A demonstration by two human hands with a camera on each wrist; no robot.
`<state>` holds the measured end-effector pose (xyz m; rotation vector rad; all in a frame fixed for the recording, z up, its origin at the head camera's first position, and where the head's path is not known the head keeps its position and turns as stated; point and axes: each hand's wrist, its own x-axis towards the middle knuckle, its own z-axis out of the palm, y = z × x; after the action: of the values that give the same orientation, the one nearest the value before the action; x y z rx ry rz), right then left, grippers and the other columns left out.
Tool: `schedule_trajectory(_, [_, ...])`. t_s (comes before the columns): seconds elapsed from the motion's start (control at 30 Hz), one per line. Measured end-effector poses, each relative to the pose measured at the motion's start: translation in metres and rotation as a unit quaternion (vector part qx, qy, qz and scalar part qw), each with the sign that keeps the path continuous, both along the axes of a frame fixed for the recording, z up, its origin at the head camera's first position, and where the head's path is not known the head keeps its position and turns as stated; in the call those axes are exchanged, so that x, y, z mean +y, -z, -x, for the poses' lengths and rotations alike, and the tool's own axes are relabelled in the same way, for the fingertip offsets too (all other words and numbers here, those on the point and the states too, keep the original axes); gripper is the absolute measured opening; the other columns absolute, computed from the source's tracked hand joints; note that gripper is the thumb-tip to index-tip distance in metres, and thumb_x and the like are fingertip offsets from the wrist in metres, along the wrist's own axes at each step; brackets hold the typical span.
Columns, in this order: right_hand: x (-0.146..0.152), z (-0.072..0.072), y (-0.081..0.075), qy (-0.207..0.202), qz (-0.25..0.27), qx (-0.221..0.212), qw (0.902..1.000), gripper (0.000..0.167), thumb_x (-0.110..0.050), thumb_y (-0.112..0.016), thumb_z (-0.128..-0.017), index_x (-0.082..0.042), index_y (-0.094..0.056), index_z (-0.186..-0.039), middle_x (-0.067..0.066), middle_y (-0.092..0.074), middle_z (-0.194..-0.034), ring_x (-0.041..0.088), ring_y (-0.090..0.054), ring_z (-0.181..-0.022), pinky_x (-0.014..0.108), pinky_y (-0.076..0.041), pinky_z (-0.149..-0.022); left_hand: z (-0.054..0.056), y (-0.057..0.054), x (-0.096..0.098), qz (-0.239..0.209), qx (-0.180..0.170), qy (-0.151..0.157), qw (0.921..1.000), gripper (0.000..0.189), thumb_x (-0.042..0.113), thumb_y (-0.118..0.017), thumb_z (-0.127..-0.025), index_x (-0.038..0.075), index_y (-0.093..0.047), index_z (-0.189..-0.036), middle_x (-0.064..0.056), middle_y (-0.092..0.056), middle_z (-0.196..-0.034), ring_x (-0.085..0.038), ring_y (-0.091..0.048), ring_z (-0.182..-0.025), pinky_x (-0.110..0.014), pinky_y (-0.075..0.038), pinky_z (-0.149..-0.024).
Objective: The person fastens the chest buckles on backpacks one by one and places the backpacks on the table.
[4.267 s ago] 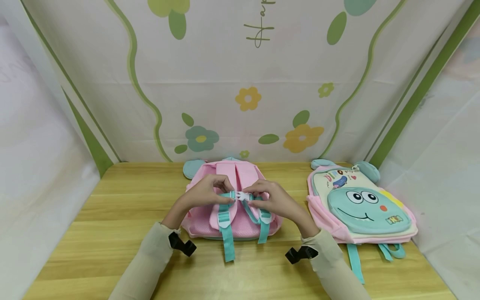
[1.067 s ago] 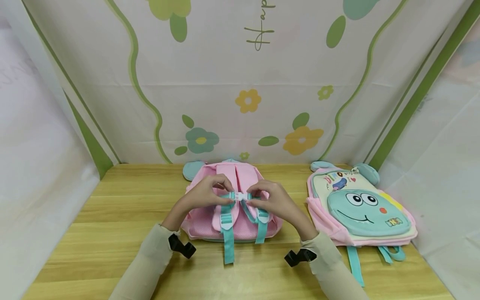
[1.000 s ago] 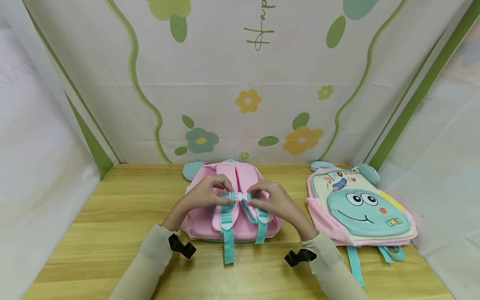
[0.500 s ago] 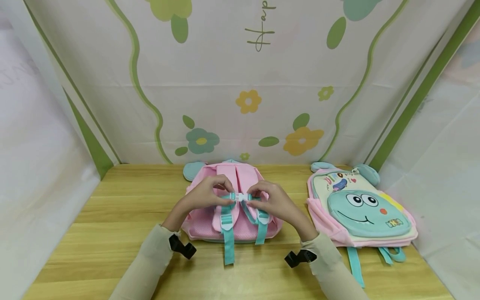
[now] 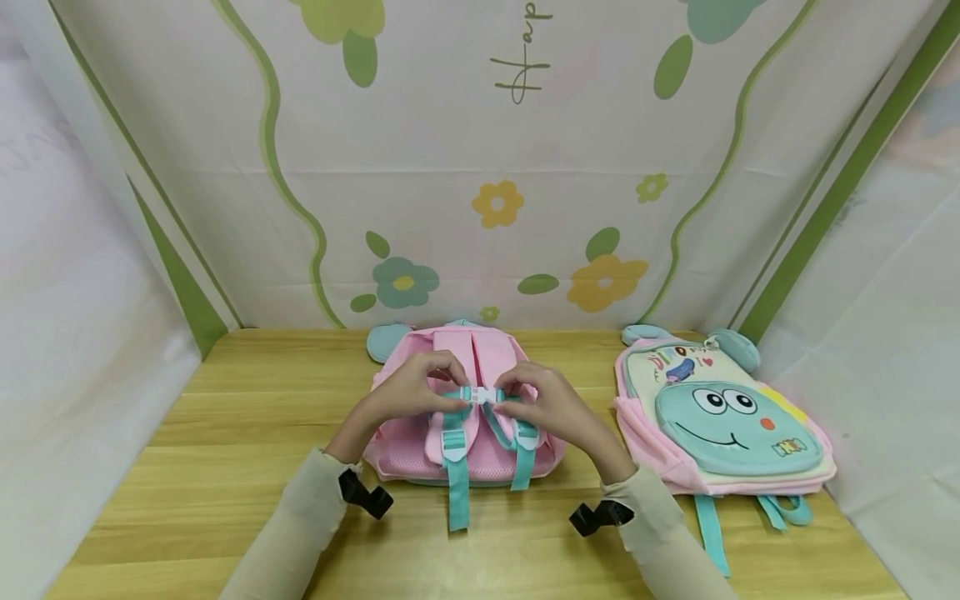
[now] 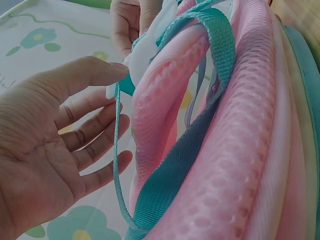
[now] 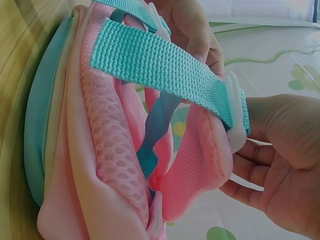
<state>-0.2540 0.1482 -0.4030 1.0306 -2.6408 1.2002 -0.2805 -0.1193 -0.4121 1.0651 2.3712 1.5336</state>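
Left of the buckle (image 5: pixel 482 395), the left hand (image 5: pixel 417 387) pinched that end of it between thumb and forefinger, with almost no opening left between them; the other fingers were loosely spread and gripped nothing. Below the buckle on the same side, a teal strap tail (image 5: pixel 458 500) hung past the lower edge of the pink backpack (image 5: pixel 491 467).

The buckle itself sat over the middle of that backpack, which lay on the bench (image 5: pixel 247 433) with its shoulder straps upward. A few seconds earlier, prongs had shown between the two white halves; now the halves met with no clear gap. The fastening therefore looked nearly or fully made, though the catch was too small to confirm. Over the last second, hardly anything there had shifted.

Just right of the buckle, the right hand (image 5: pixel 547 398) pinched the opposite end between thumb and fingers; the right wrist view hid its fingertips. Well to the right of the buckle, the second backpack (image 5: pixel 738 429) lay face up, untouched and unmoved.
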Motion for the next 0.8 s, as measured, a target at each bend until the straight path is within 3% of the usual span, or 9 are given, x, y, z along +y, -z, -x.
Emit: schedule_trajectory(0.8, [0.0001, -0.0011, 0.0009, -0.006, -0.003, -0.006, 1.0000, 0.021, -0.014, -0.082, -0.086, -0.010, -0.073, -0.104, 0.001, -0.069, -0.094, 0.013, -0.063, -0.087, 0.043, -0.058, -0.081, -0.0003, 0.0006, 0.0010, 0.003, 0.000, 0.003, 1.0000, 0.017, 0.012, -0.086, -0.081, 0.011, -0.073, -0.092, -0.004, -0.070, -0.096, -0.021, -0.066, -0.102, -0.052, -0.050, -0.104])
